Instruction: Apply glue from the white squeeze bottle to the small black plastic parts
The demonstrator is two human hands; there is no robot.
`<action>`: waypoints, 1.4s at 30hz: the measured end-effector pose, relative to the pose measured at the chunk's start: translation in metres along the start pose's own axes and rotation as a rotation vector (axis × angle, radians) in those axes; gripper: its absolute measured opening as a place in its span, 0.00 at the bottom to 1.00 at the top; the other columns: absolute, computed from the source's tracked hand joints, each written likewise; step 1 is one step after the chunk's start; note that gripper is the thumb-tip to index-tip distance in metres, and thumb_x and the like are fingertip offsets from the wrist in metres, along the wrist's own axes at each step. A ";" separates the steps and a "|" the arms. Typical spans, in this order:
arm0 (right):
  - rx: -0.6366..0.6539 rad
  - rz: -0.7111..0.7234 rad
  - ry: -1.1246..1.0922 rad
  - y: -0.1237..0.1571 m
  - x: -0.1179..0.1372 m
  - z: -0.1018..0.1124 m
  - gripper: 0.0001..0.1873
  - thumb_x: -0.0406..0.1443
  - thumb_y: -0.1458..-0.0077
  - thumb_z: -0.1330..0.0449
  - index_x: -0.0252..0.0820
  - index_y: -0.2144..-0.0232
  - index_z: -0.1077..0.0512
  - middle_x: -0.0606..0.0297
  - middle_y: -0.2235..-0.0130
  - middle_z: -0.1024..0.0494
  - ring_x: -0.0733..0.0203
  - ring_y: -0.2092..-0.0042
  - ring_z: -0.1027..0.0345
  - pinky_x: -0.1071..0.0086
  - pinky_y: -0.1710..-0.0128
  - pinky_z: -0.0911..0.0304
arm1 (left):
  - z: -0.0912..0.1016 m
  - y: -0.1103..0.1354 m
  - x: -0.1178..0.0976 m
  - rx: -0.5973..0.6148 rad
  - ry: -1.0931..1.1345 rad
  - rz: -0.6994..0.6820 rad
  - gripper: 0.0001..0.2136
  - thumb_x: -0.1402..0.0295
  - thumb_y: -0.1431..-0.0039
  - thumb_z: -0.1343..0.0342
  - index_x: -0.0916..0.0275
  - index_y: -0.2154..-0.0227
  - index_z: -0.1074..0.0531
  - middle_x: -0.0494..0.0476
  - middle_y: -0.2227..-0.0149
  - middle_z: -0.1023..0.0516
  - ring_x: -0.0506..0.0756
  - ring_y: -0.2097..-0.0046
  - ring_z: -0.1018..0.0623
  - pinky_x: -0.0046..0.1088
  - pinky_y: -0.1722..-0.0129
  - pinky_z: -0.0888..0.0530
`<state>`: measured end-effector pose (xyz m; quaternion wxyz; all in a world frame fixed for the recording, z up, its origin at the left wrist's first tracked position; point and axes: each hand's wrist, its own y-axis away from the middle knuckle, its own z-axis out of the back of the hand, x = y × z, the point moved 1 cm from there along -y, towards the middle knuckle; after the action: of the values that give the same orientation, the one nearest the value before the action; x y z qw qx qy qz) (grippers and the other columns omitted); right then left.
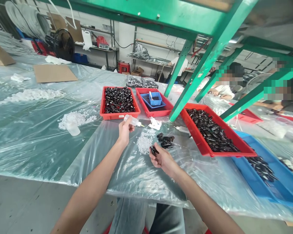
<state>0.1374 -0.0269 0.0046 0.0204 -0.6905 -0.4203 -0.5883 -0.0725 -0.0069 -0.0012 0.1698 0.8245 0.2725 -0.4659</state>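
My left hand is closed around a clear squeeze bottle, its thin nozzle pointing right. In my right hand is a small glossy black plastic part, held between thumb and fingers. Small white pieces lie in a loose pile on the plastic sheet between my hands. Just beyond my right hand sits a small heap of the same black parts. A crumpled white tissue rests near the bottle's tip. A second clear bottle lies on its side further right.
Red trays of black parts stand behind my left hand and at right. Another red tray holds blue containers. A blue tray sits at far right. Green frame legs rise from the table. Co-workers sit beyond.
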 end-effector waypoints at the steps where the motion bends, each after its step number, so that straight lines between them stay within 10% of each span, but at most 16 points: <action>1: 0.024 -0.018 -0.035 -0.001 0.000 0.000 0.30 0.59 0.54 0.33 0.40 0.68 0.32 0.73 0.78 0.37 0.72 0.80 0.49 0.76 0.83 0.62 | 0.000 0.000 0.000 0.000 -0.006 -0.001 0.20 0.49 0.50 0.37 0.63 0.79 0.31 0.49 0.83 0.36 0.48 0.80 0.36 0.26 0.80 0.44; 14: 0.060 0.159 -0.073 -0.028 0.026 -0.002 0.23 0.51 0.50 0.31 0.41 0.69 0.34 0.63 0.64 0.22 0.71 0.77 0.36 0.77 0.85 0.59 | 0.000 0.003 -0.001 -0.017 0.008 0.017 0.19 0.51 0.52 0.35 0.64 0.76 0.30 0.48 0.81 0.34 0.47 0.79 0.35 0.25 0.78 0.42; 28: 0.041 0.132 -0.207 -0.043 0.031 0.019 0.12 0.42 0.39 0.45 0.38 0.69 0.32 0.70 0.74 0.33 0.72 0.80 0.48 0.76 0.84 0.64 | 0.000 0.004 -0.008 -0.019 0.046 0.005 0.17 0.54 0.54 0.33 0.63 0.75 0.30 0.47 0.80 0.33 0.47 0.79 0.35 0.24 0.78 0.40; 42: 0.048 0.091 -0.302 -0.049 0.027 0.027 0.15 0.40 0.33 0.52 0.39 0.67 0.33 0.64 0.70 0.27 0.66 0.77 0.36 0.75 0.84 0.53 | -0.001 0.006 -0.007 0.007 0.047 -0.005 0.13 0.59 0.52 0.34 0.62 0.72 0.29 0.48 0.77 0.28 0.47 0.77 0.34 0.25 0.77 0.40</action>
<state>0.1281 0.0339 -0.0038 0.0002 -0.7888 -0.4009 -0.4659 -0.0709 -0.0132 0.0056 0.1592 0.8351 0.2770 -0.4478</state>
